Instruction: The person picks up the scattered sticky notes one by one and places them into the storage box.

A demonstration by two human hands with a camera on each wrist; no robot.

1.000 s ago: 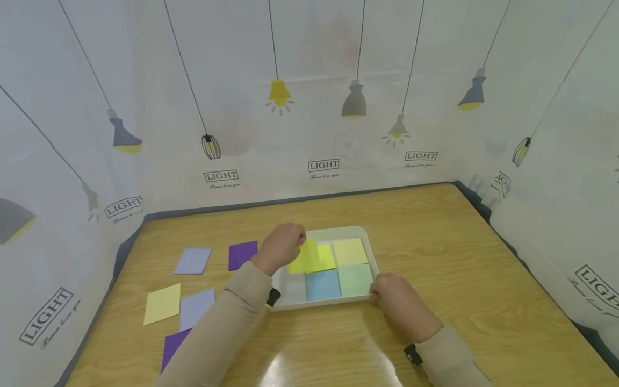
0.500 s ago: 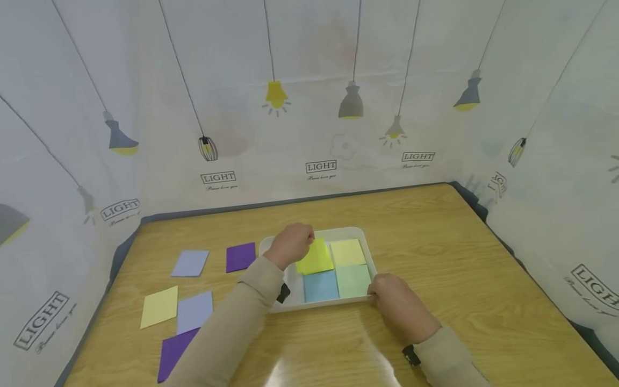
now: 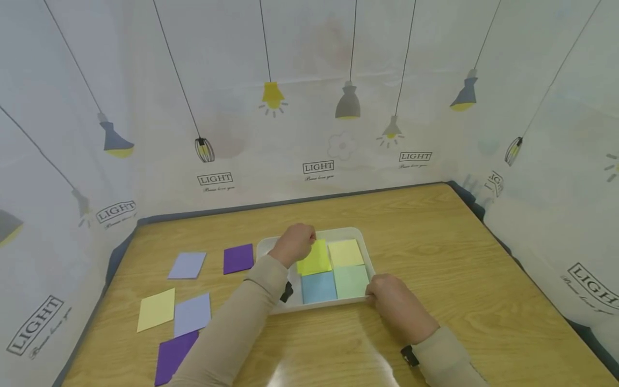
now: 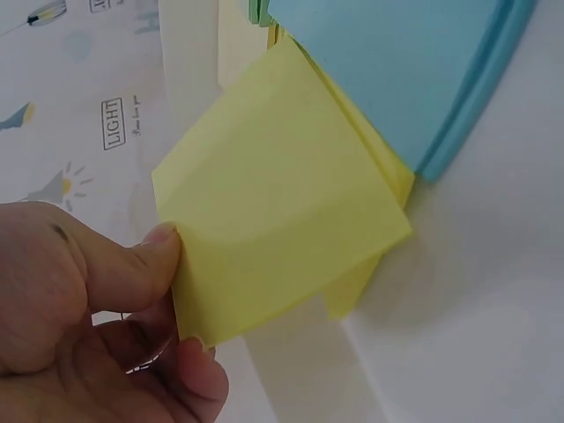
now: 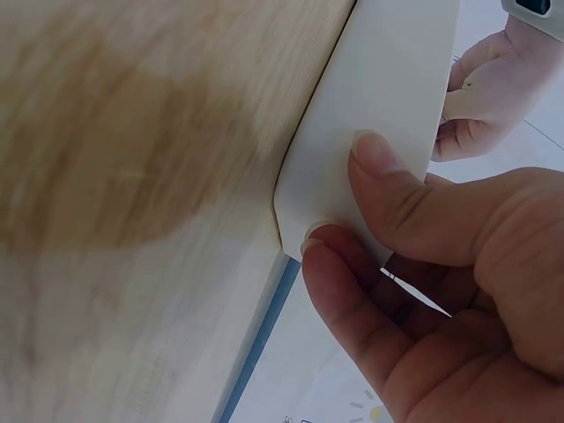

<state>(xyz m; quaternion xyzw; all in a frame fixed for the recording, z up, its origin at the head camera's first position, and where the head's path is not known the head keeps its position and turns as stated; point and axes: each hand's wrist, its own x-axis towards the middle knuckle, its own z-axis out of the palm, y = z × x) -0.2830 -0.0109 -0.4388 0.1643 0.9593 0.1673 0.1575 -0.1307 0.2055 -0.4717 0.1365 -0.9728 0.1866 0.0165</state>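
Yellow note (image 4: 273, 194) is pinched by left hand (image 3: 294, 244) over white tray (image 3: 309, 307), contact beneath unclear. Tray's corner is gripped by right hand (image 3: 397, 301).

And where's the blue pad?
In the head view, the blue pad lies in the white tray, left of the green pad, in front of the bright yellow paper.

Wood-grain desk (image 3: 435, 242). Pale backdrop (image 3: 309, 129) far, left and right, printed with lamps (image 3: 347, 102), LIGHT labels (image 3: 318, 166). Dark strip (image 3: 164, 217) along far desk edge.
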